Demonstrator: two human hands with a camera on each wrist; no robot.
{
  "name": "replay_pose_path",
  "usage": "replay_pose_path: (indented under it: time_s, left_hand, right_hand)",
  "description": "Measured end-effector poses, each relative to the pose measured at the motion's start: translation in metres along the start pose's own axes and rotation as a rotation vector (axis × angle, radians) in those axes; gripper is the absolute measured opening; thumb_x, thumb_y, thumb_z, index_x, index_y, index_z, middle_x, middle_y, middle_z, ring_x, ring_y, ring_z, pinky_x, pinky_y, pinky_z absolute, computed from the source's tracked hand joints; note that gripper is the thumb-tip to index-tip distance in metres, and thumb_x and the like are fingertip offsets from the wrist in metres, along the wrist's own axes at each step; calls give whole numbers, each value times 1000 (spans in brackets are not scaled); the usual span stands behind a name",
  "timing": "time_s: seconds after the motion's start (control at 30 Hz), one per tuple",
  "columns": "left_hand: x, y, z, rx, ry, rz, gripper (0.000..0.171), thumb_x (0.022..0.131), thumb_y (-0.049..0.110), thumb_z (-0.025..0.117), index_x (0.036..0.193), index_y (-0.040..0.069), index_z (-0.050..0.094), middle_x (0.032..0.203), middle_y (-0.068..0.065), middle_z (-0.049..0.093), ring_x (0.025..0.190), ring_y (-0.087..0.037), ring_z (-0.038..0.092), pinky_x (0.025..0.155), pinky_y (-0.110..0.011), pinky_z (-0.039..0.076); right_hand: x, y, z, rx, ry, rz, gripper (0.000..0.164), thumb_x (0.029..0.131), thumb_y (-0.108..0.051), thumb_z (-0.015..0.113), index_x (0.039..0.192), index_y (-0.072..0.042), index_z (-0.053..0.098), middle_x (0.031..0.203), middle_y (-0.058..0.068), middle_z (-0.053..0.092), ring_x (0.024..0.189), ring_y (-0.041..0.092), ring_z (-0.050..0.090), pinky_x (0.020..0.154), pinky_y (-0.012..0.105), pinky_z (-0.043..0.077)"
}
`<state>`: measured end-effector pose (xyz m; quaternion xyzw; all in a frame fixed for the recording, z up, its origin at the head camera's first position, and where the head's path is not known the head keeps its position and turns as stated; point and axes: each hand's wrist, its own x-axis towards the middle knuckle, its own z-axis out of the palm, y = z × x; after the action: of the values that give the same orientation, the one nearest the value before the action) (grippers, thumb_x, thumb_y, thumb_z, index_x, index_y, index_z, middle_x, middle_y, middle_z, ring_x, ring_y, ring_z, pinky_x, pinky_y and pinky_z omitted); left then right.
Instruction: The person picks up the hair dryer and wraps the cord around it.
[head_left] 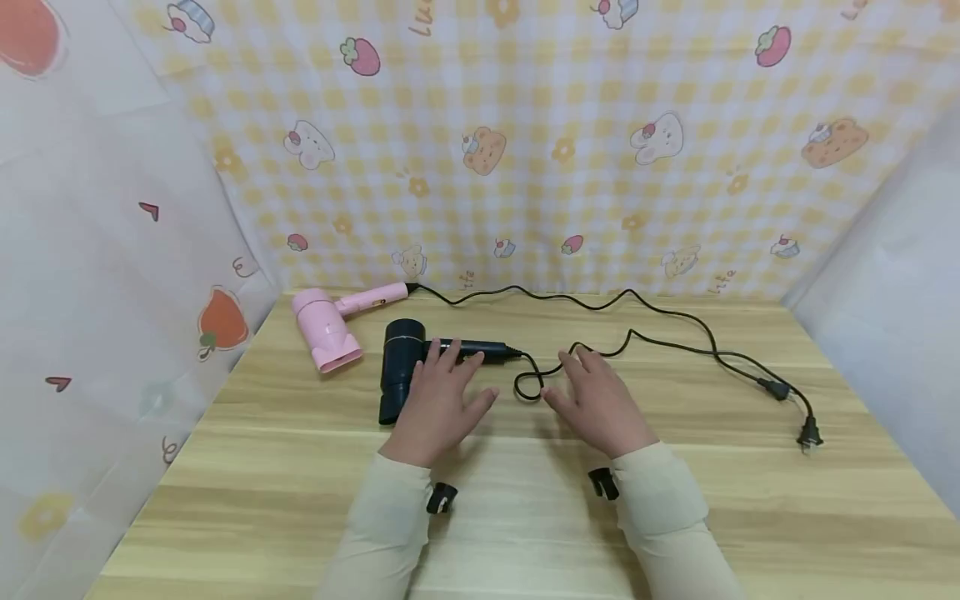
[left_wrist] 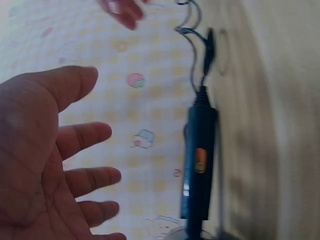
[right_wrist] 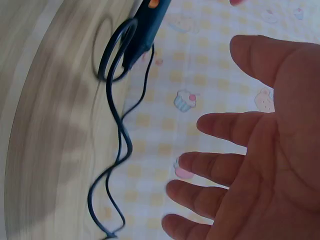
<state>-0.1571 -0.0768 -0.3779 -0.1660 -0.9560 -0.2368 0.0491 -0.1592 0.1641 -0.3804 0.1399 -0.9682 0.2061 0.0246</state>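
Observation:
A dark blue hair dryer lies on the wooden table, its handle pointing right. My left hand hovers over this dryer with spread fingers, hiding part of its body and handle; the left wrist view shows a gap between fingers and handle. To the right, my right hand is held above the table near the black cord, its fingers spread and holding nothing. Behind and to the left lies a pink hair dryer, its nozzle facing forward and its handle pointing right.
The pink dryer's cord runs along the back of the table. Both cords cross at the right and end in black plugs. A checked cloth hangs behind, with white cloth at the sides.

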Motion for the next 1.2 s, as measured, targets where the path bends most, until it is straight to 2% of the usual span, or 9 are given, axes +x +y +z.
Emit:
replay_pose_path:
  time_s: [0.2, 0.33, 0.43, 0.6, 0.77, 0.9, 1.0, 1.13, 1.2]
  left_hand:
    - [15, -9, -24, 110, -63, 64, 56, 96, 44, 61, 142, 14, 56, 153, -22, 37, 145, -46, 21, 110, -67, 22]
    - [39, -21, -41, 186, -164, 58, 58, 96, 44, 61, 144, 14, 53, 156, -20, 34, 146, -45, 18, 112, -65, 18]
    - [58, -36, -45, 215, -199, 27, 58, 95, 44, 61, 145, 14, 52, 154, -19, 36, 146, -46, 18, 112, -67, 12]
    - [79, -63, -38, 242, -217, -90, 64, 90, 50, 66, 141, 13, 56, 152, -21, 37, 145, -49, 15, 108, -74, 0]
    - [85, -80, -24, 264, -304, -180, 69, 84, 54, 69, 140, 15, 58, 156, -25, 27, 146, -51, 3, 106, -76, 0]
    - [85, -89, -10, 304, -301, -206, 67, 82, 50, 72, 137, 15, 60, 155, -24, 27, 145, -52, -1, 105, -77, 7]
    - [86, -93, 0, 338, -265, -217, 62, 82, 47, 72, 135, 16, 62, 155, -23, 26, 145, -52, -1, 102, -79, 16]
    - [88, -92, 4, 325, -232, -252, 56, 82, 38, 73, 132, 16, 64, 154, -24, 23, 144, -54, -3, 91, -80, 31]
    - [90, -92, 4, 305, -233, -273, 52, 83, 33, 74, 132, 16, 65, 153, -24, 23, 143, -55, -4, 84, -79, 38]
  right_hand:
    - [25, -4, -2, 171, -12, -6, 60, 100, -38, 56, 145, 0, 46, 149, 22, 44, 136, 39, 42, 108, 55, 35]
    - [52, -7, 5, 238, -45, 20, 59, 100, -37, 54, 147, -1, 45, 148, 18, 46, 136, 36, 43, 109, 52, 36]
    - [69, -9, 15, 235, -106, 72, 62, 99, -34, 54, 149, 0, 40, 149, 21, 43, 137, 37, 41, 109, 52, 35]
    - [86, -9, 35, 154, -199, 139, 67, 98, -35, 55, 150, 2, 35, 149, 25, 38, 136, 38, 40, 109, 51, 36]
    - [90, -10, 50, 22, -230, 138, 64, 97, -40, 58, 144, 1, 44, 134, 22, 50, 118, 36, 54, 99, 48, 46]
    - [87, -13, 52, -50, -233, 123, 49, 95, -35, 63, 128, 1, 57, 113, 16, 56, 96, 31, 59, 86, 45, 50]
    - [83, -11, 50, -80, -238, 107, 44, 93, -29, 66, 125, 0, 59, 107, 15, 56, 86, 28, 59, 80, 44, 51]
    - [80, -5, 50, -94, -243, 90, 43, 93, -20, 64, 130, -1, 58, 109, 15, 60, 88, 26, 58, 79, 43, 51]
    - [80, -2, 48, -81, -249, 94, 33, 94, -15, 61, 124, -2, 61, 106, 13, 63, 88, 25, 59, 77, 42, 51]
